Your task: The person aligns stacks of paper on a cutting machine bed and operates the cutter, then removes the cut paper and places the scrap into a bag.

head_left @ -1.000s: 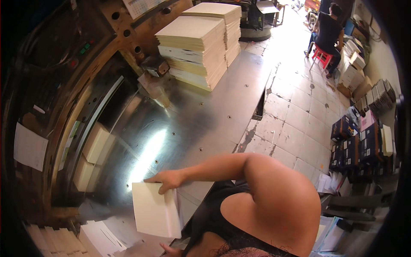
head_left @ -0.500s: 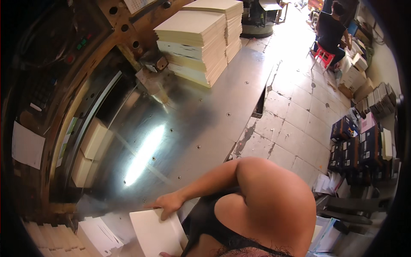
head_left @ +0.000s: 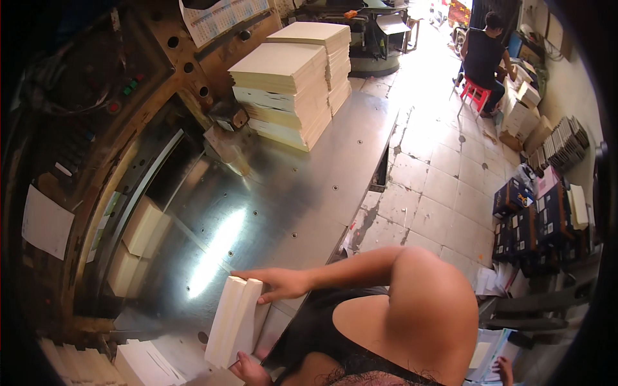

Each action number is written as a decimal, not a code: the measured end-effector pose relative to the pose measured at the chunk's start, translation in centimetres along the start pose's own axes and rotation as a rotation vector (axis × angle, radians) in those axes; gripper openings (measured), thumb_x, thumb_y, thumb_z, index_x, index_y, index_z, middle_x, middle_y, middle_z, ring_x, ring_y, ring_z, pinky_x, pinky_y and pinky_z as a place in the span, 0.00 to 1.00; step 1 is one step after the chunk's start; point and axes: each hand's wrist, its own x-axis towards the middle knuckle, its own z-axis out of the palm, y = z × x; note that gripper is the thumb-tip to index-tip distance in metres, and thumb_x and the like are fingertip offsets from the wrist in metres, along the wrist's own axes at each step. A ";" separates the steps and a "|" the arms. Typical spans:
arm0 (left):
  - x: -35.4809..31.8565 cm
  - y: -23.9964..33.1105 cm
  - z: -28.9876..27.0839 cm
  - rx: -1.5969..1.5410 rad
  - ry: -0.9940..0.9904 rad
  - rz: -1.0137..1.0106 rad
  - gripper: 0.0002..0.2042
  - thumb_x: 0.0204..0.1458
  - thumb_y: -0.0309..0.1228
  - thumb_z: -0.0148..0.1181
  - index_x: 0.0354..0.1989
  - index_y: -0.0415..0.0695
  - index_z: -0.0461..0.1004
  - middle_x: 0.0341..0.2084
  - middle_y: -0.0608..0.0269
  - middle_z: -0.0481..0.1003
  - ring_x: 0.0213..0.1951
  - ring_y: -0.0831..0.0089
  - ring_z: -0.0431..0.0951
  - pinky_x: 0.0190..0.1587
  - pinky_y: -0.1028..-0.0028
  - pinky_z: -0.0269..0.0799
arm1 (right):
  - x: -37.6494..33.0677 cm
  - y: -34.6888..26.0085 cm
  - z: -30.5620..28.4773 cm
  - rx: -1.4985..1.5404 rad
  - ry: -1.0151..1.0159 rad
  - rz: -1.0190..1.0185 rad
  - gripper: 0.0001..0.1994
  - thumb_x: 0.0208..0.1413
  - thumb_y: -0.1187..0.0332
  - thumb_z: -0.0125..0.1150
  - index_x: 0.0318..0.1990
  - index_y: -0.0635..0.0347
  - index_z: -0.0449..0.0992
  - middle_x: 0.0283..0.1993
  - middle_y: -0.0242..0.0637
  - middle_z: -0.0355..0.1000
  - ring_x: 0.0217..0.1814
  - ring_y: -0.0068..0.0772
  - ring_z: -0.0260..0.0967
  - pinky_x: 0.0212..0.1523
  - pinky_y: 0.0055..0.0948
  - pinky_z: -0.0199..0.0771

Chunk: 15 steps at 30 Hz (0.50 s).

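Two thick blocks of cream paper (head_left: 233,321) stand on edge, side by side, at the near end of the metal table (head_left: 283,251). My right hand (head_left: 278,284) reaches across from the right and grips their far end, its fingers over the top corner and its thumb on the near side. At their near end is my left hand (head_left: 250,370), its fingers bent against the lower corner; the picture's lower edge cuts part of it off. To the left lies a white paper stack (head_left: 147,362), beside a row of cream paper blocks (head_left: 77,363).
Tall paper stacks (head_left: 283,90) stand at the table's far end. On the left are a machine frame (head_left: 174,71) and a recess holding paper (head_left: 145,228). A person (head_left: 486,61) sits on a red stool beyond; dark boxes (head_left: 537,215) line the right. Another person's hand (head_left: 504,370) shows lower right.
The paper has been turned from lying with its broad face up to standing on edge, showing two blocks. My right hand has moved slightly up and right; more of my left hand shows.
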 end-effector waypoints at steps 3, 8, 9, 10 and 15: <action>0.5 -2.3 -0.2 0.027 -0.116 0.197 0.27 0.62 0.28 0.61 0.66 0.31 0.62 0.64 0.43 0.67 0.61 0.54 0.72 0.64 0.58 0.67 | -0.5 0.4 1.7 0.051 0.122 0.026 0.47 0.62 0.73 0.64 0.81 0.58 0.37 0.79 0.53 0.50 0.81 0.48 0.49 0.76 0.44 0.53; 1.2 1.3 0.9 -0.186 -0.132 -0.190 0.25 0.60 0.27 0.65 0.63 0.30 0.67 0.61 0.45 0.70 0.59 0.56 0.73 0.63 0.60 0.69 | 1.3 -0.6 0.3 -0.011 0.069 0.132 0.50 0.55 0.70 0.71 0.80 0.57 0.43 0.69 0.52 0.62 0.75 0.51 0.58 0.73 0.44 0.59; 1.7 1.8 0.7 0.012 -0.271 -0.110 0.27 0.55 0.23 0.68 0.63 0.30 0.67 0.60 0.45 0.72 0.57 0.57 0.75 0.62 0.60 0.71 | 1.6 -1.0 0.0 0.000 0.066 0.180 0.49 0.51 0.69 0.74 0.78 0.57 0.48 0.65 0.52 0.66 0.72 0.52 0.61 0.71 0.44 0.62; 1.9 2.2 0.6 0.211 -0.410 -0.029 0.30 0.51 0.20 0.71 0.63 0.30 0.67 0.59 0.45 0.74 0.56 0.57 0.77 0.60 0.61 0.73 | 1.8 -0.6 -0.1 0.004 0.058 0.178 0.49 0.51 0.69 0.74 0.78 0.57 0.48 0.65 0.52 0.66 0.72 0.52 0.61 0.71 0.44 0.62; 1.3 5.2 2.4 0.247 -0.413 -0.054 0.25 0.50 0.24 0.75 0.56 0.30 0.73 0.47 0.48 0.81 0.47 0.58 0.82 0.52 0.64 0.78 | 1.5 0.3 -1.9 -0.290 -0.103 0.117 0.34 0.43 0.67 0.79 0.56 0.59 0.64 0.53 0.51 0.69 0.62 0.58 0.67 0.61 0.46 0.69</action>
